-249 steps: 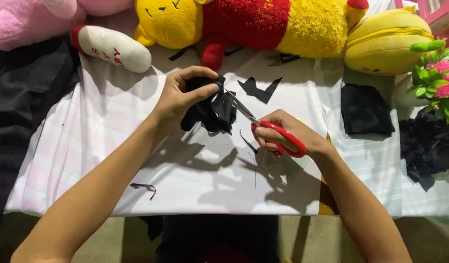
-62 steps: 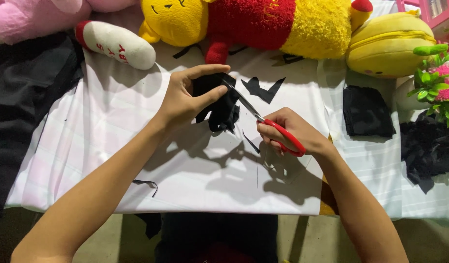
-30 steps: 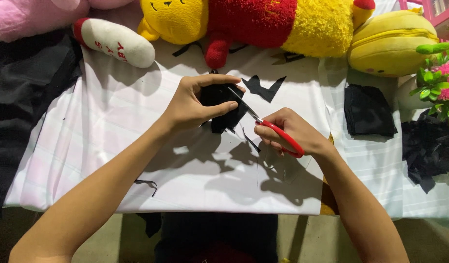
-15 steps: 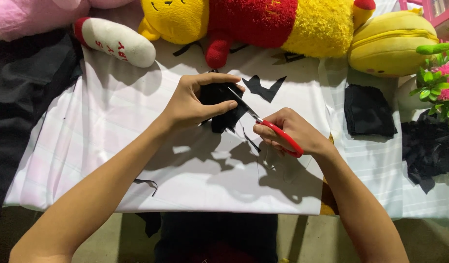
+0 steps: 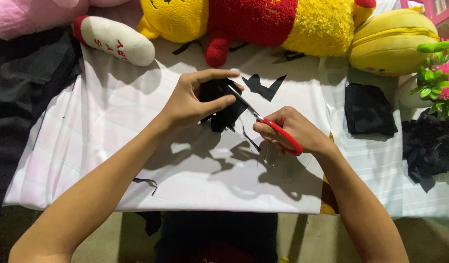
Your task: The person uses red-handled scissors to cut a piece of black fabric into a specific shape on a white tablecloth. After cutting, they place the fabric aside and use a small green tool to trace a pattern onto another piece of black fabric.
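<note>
Left hand raised a little above the white cloth, fingers curled and closed around a folded piece of black fabric, thumb below and the other fingers on top. Black fabric held near the middle of the cloth, slightly toward the far edge, partly hidden inside the grip.

Right hand just beside it, to the right, closed through the red handles of the scissors. Metal blades pointing up and to the left, reaching the upper edge of the black fabric; hard to tell how far apart the blades stand, because the tip disappears against the dark fabric.

Under the fabric, one thin black strip hanging or lying close to the cloth. Further away, near the far edge, a cut black shape with pointed corners, flat on the cloth. Near the left forearm, a small curled black scrap.

At the right side, a square stack of black fabric pieces on the striped cloth, and beyond it a loose pile of black cuttings. Above this pile, artificial flowers in pink and green.

Along the far edge of the table, a yellow and red plush toy, a round yellow plush, and at the left a pink plush with a white foot.
</note>
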